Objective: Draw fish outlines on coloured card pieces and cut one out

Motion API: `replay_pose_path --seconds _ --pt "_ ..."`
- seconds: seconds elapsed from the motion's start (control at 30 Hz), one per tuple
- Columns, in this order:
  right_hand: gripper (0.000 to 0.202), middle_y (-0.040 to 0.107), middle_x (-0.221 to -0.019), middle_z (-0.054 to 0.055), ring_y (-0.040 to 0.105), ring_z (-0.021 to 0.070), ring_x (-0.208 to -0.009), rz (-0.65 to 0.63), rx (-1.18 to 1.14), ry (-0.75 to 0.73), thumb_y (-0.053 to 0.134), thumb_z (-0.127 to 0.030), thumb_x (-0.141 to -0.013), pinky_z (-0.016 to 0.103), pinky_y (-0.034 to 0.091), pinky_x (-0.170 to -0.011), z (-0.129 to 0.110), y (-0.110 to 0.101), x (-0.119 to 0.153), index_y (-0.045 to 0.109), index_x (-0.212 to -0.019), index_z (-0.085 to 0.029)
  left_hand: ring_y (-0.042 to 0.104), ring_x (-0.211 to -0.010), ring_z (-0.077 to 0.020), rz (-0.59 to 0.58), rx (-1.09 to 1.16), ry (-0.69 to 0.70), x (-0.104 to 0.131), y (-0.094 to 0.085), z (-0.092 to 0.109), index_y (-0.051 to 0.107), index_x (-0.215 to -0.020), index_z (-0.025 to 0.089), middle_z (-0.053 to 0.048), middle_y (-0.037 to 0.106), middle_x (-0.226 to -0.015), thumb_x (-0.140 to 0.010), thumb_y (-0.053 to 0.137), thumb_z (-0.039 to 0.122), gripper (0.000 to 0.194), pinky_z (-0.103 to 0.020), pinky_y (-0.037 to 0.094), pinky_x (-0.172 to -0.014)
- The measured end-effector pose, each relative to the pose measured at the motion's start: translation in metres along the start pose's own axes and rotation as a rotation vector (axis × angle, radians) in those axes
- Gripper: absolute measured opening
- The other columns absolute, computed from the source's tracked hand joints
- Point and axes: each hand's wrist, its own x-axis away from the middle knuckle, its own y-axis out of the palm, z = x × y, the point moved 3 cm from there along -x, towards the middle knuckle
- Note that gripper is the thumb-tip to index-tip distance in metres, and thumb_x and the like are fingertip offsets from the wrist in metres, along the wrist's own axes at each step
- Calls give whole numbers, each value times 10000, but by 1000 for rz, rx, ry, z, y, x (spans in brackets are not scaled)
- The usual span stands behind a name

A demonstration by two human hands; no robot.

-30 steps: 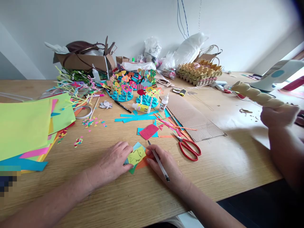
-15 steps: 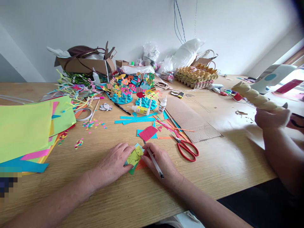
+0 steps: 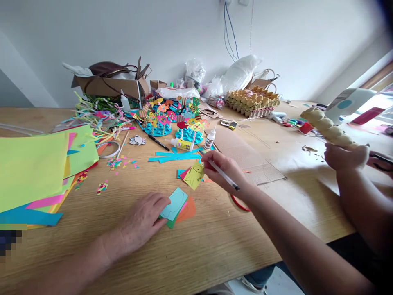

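Observation:
My right hand [image 3: 222, 168] grips a pen [image 3: 224, 176] with a clear barrel and a black end. Its fingertips also hold the corner of a yellow paper piece [image 3: 194, 175] with a fish drawn on it, over a pink and a blue piece. My left hand [image 3: 145, 213] pinches the left edge of a light blue paper piece [image 3: 174, 205], which bears a drawn outline. Green and orange paper [image 3: 188, 209] stick out beneath it. Red-handled scissors [image 3: 241, 203] lie mostly hidden behind my right forearm.
Paper sheets [image 3: 33, 172] are stacked at left. Behind my hands stand a glue bottle [image 3: 210, 139], a yellow glue tube [image 3: 183, 144] and paper fish on blue bases [image 3: 158, 130]. Cardboard [image 3: 245, 155] lies right. Another person's hand [image 3: 346, 155] holds an egg-carton strip [image 3: 327, 128].
My right hand has moved away and to the right with the pen and the yellow fish paper, baring the light blue piece. My left hand has shifted slightly left and down.

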Motion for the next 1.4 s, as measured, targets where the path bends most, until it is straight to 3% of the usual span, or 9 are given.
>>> replay_pose_path --seconds 0.23,0.33,0.6,0.73,0.9,1.0,1.13,1.2,1.4 --pt "198 586 -718 -9 506 126 -618 -359 177 -132 462 -116 -786 220 367 -580 14 10 -32 615 -879 -201 579 -957 -220 103 5 56 5 10 -3 573 -1051 221 -51 608 -1066 -812 522 55 295 -363 487 -827" --pt "184 597 -690 -11 513 131 -614 -447 171 -154 499 -115 -771 219 358 -562 16 18 -42 646 -835 -205 587 -926 -204 144 49 53 6 13 -9 564 -1057 226 -42 610 -1037 -811 527 56 302 -331 495 -795" --pt "287 646 -678 -23 530 144 -605 -533 190 -256 603 -9 -636 234 325 -556 21 43 -60 683 -778 -244 593 -873 -189 118 97 78 5 10 -9 575 -1028 223 -29 630 -974 -819 528 56 272 -293 502 -742" --pt "253 665 -785 14 561 175 -695 -458 219 -262 598 -45 -712 247 326 -590 17 46 -57 666 -858 -241 598 -834 -187 109 123 100 6 10 -3 583 -1009 208 -30 640 -927 -827 505 50 253 -292 509 -710" --pt "146 649 -784 60 561 187 -666 -289 291 -208 467 -205 -912 260 297 -551 -6 33 -13 612 -924 -189 635 -873 -159 188 206 100 7 4 -2 580 -1050 206 -46 660 -987 -878 402 60 288 -258 534 -752" --pt "212 599 -650 18 536 154 -556 -328 336 -192 426 -177 -941 248 277 -499 -20 33 33 606 -829 -182 618 -1015 -166 186 154 110 4 -4 -6 586 -1105 203 -54 658 -1091 -853 323 13 410 -303 521 -876" --pt "167 620 -693 12 570 164 -604 -324 361 -250 456 -109 -917 252 374 -543 -36 43 81 595 -863 -184 498 -1223 -191 15 75 111 -11 -3 -16 525 -1269 184 -71 570 -1297 -850 314 22 497 -371 423 -1033" --pt "131 664 -786 29 618 194 -701 -281 338 -197 511 -97 -880 283 453 -617 -38 49 96 591 -943 -179 435 -1284 -195 -52 64 144 -22 3 -20 450 -1352 177 -81 492 -1385 -847 313 10 549 -385 384 -1067" --pt "435 679 -1118 168 642 313 -1006 -120 437 -113 660 -93 -754 428 537 -808 -32 59 129 518 -1165 -97 399 -1310 -240 -95 -75 190 -32 13 -27 464 -1338 158 -127 452 -1410 -838 355 -7 538 -430 378 -1061"
